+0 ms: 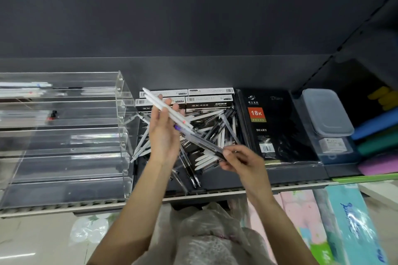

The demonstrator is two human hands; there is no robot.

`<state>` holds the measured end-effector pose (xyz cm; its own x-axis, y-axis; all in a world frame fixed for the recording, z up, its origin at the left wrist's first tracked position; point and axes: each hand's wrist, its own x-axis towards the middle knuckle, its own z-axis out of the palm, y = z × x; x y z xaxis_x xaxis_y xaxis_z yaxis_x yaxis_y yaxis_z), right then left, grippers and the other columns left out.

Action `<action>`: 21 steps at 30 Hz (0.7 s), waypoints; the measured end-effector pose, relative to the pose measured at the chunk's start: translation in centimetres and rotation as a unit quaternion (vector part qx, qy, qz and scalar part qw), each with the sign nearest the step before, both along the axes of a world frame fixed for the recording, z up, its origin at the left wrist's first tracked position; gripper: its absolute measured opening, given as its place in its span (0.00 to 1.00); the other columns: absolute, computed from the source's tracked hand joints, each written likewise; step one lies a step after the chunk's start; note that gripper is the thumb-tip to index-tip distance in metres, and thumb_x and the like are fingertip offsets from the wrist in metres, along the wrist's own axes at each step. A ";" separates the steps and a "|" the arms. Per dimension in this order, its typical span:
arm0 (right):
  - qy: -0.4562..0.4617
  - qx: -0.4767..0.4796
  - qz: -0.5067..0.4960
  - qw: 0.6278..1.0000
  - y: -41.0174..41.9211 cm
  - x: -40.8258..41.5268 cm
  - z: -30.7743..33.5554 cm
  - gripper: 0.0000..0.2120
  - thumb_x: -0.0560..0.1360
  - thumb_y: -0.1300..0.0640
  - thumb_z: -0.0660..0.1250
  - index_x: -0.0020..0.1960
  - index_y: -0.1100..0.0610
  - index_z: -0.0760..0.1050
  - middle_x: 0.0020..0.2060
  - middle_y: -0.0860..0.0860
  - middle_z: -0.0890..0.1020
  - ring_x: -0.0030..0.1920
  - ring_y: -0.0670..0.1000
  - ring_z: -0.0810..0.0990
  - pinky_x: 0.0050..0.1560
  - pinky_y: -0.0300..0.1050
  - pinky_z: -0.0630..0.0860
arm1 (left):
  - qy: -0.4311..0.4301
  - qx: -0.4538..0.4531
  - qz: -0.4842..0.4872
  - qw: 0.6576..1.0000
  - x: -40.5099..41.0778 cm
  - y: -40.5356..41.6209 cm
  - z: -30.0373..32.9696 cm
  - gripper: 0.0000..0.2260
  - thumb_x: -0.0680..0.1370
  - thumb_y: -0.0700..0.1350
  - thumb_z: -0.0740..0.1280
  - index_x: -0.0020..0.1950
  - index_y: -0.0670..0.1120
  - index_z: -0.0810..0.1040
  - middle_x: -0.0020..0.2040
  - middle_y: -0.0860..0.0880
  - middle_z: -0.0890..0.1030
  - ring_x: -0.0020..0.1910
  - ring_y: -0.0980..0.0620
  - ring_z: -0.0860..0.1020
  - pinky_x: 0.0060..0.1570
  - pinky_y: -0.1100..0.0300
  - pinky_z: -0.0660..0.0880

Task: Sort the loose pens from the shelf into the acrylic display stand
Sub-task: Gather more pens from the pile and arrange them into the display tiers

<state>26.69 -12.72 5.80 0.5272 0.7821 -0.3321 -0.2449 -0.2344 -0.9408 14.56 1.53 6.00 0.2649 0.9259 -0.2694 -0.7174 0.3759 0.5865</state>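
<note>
Stand (64, 135) tiers open frontward; pen pile (206, 135) crowds its right.

A stationery shop: a dark metal retail shelf (215, 194) holds boxed gel pens (209, 99), shrink-wrapped diary notebooks (273, 125) with barcodes, a tiered acrylic display stand (64, 135), and coloured stock stacked alongside.

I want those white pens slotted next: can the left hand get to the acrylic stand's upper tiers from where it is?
Probably yes. The left hand holds white pens just right of the acrylic stand, whose open tiers face the person; nothing lies between.
</note>
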 end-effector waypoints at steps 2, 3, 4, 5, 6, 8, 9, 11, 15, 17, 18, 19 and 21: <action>-0.088 -0.017 0.070 0.994 -0.4 2.4 1.1 0.05 0.71 0.64 0.71 0.45 0.56 0.81 0.36 0.53 0.84 0.36 0.51 0.83 0.41 0.38 0.79 | 0.152 0.079 -0.062 0.983 -1.1 0.9 -0.2 0.11 0.83 0.39 0.55 0.61 0.48 0.73 0.46 0.50 0.78 0.43 0.56 0.79 0.48 0.59 0.77; -0.145 -0.028 0.115 0.982 -0.2 3.5 1.9 0.05 0.70 0.62 0.72 0.44 0.55 0.82 0.35 0.51 0.84 0.35 0.50 0.82 0.41 0.37 0.78 | 0.239 0.125 -0.115 0.956 -1.2 0.9 -0.4 0.11 0.83 0.39 0.55 0.59 0.49 0.73 0.45 0.50 0.78 0.42 0.56 0.80 0.47 0.59 0.77; -0.195 -0.038 0.161 0.967 0.3 4.3 2.6 0.04 0.70 0.61 0.73 0.44 0.54 0.82 0.34 0.48 0.84 0.34 0.47 0.82 0.40 0.35 0.77 | 0.310 0.166 -0.170 0.921 -1.1 0.6 -0.7 0.11 0.82 0.39 0.55 0.58 0.50 0.73 0.46 0.50 0.79 0.42 0.57 0.81 0.46 0.59 0.77; -0.236 -0.046 0.203 0.949 1.0 4.8 3.3 0.04 0.70 0.60 0.73 0.44 0.54 0.83 0.32 0.44 0.83 0.32 0.43 0.81 0.39 0.33 0.75 | 0.353 0.196 -0.224 0.887 -0.9 0.2 -0.9 0.11 0.82 0.39 0.56 0.60 0.49 0.72 0.47 0.50 0.79 0.42 0.57 0.82 0.46 0.60 0.78; -0.277 -0.055 0.237 0.930 1.8 5.2 3.8 0.03 0.70 0.59 0.74 0.43 0.53 0.83 0.31 0.41 0.82 0.31 0.39 0.79 0.38 0.30 0.73 | 0.375 0.218 -0.272 0.859 -0.6 -0.3 -1.2 0.11 0.82 0.39 0.56 0.63 0.48 0.71 0.48 0.50 0.80 0.43 0.57 0.82 0.45 0.61 0.78; -0.355 -0.072 0.271 0.892 3.7 5.3 4.5 0.03 0.70 0.57 0.74 0.42 0.51 0.82 0.30 0.39 0.80 0.31 0.36 0.77 0.36 0.27 0.70 | 0.401 0.267 -0.330 0.812 0.1 -1.6 -1.9 0.13 0.82 0.40 0.57 0.66 0.47 0.70 0.50 0.52 0.81 0.45 0.58 0.82 0.43 0.65 0.77; -0.376 -0.077 0.273 0.882 4.5 5.3 4.6 0.03 0.70 0.56 0.74 0.42 0.51 0.81 0.30 0.40 0.79 0.30 0.36 0.76 0.34 0.26 0.69 | 0.418 0.290 -0.340 0.791 0.4 -2.2 -2.1 0.13 0.82 0.40 0.57 0.66 0.48 0.70 0.51 0.53 0.81 0.46 0.60 0.81 0.44 0.68 0.75; -0.376 -0.078 0.264 0.885 5.7 5.4 4.3 0.04 0.70 0.57 0.74 0.42 0.53 0.80 0.30 0.43 0.79 0.26 0.38 0.76 0.30 0.28 0.69 | 0.430 0.311 -0.337 0.777 0.8 -3.5 -2.3 0.13 0.82 0.40 0.57 0.65 0.49 0.70 0.52 0.53 0.80 0.48 0.61 0.80 0.46 0.71 0.73; -0.354 -0.071 0.246 0.899 6.7 5.2 3.9 0.06 0.69 0.58 0.74 0.42 0.54 0.78 0.27 0.51 0.80 0.26 0.46 0.77 0.30 0.41 0.76 | 0.379 0.234 -0.327 0.834 1.1 -4.8 -2.2 0.11 0.83 0.39 0.53 0.64 0.44 0.69 0.50 0.45 0.81 0.44 0.52 0.82 0.48 0.62 0.76; -0.344 -0.065 0.235 0.907 7.0 5.1 3.7 0.06 0.69 0.58 0.74 0.41 0.52 0.77 0.28 0.51 0.80 0.26 0.44 0.77 0.32 0.42 0.77 | 0.367 0.210 -0.311 0.851 1.1 -5.0 -2.1 0.11 0.84 0.41 0.52 0.63 0.45 0.70 0.48 0.46 0.81 0.42 0.55 0.81 0.45 0.67 0.75; -0.334 -0.064 0.232 0.911 7.2 5.0 3.6 0.07 0.69 0.58 0.74 0.41 0.51 0.77 0.28 0.50 0.80 0.26 0.43 0.77 0.32 0.43 0.77 | 0.360 0.201 -0.302 0.860 1.1 -5.2 -2.0 0.11 0.84 0.42 0.53 0.63 0.46 0.71 0.48 0.48 0.81 0.40 0.57 0.81 0.44 0.68 0.75; -0.322 -0.062 0.232 0.916 7.4 5.0 3.5 0.07 0.69 0.58 0.74 0.41 0.50 0.77 0.29 0.49 0.80 0.26 0.43 0.77 0.32 0.43 0.78 | 0.347 0.189 -0.295 0.870 1.1 -5.3 -2.0 0.11 0.83 0.43 0.54 0.63 0.46 0.71 0.47 0.50 0.81 0.39 0.58 0.80 0.43 0.68 0.75; -0.294 -0.052 0.233 0.925 7.8 5.0 3.2 0.07 0.69 0.59 0.74 0.42 0.51 0.77 0.31 0.51 0.81 0.27 0.44 0.78 0.32 0.42 0.75 | 0.305 0.152 -0.283 0.896 1.1 -5.5 -1.9 0.11 0.83 0.43 0.55 0.63 0.46 0.71 0.48 0.51 0.81 0.36 0.59 0.80 0.40 0.66 0.76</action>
<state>31.67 -4.94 9.03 0.2531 0.9504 -0.1807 0.4530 -0.2815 -0.8459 15.64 -3.97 4.06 0.6051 0.7446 -0.2818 0.0273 0.3343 0.9421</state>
